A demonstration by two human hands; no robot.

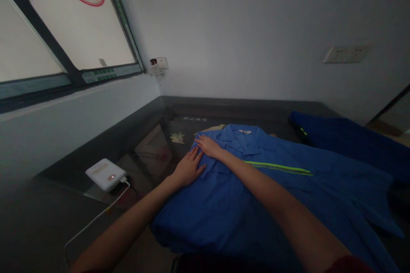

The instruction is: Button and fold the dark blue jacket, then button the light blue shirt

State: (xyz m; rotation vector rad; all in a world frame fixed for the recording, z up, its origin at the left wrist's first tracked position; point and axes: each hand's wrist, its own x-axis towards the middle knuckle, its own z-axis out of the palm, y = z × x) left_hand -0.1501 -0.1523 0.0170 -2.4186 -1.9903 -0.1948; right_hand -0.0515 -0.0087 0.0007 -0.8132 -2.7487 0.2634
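A blue work shirt (221, 204) with a collar and a yellow-green reflective stripe lies spread on a dark table (144, 132). Its left side is folded inward, while a sleeve stretches out to the right. My left hand (188, 167) rests flat on the folded left edge, fingers spread. Just beyond it, my right hand (207, 145) lies palm down near the shirt's shoulder, fingers extended. Both hands press on the cloth without gripping it. My right forearm crosses over the shirt front and hides part of it.
On the left of the table sits a white box-shaped device (105, 174) with a white cable (96, 217) plugged in. Another dark blue garment (346, 136) lies at the back right. A wall (240, 42) borders the table behind, and a window (86, 34) is at left.
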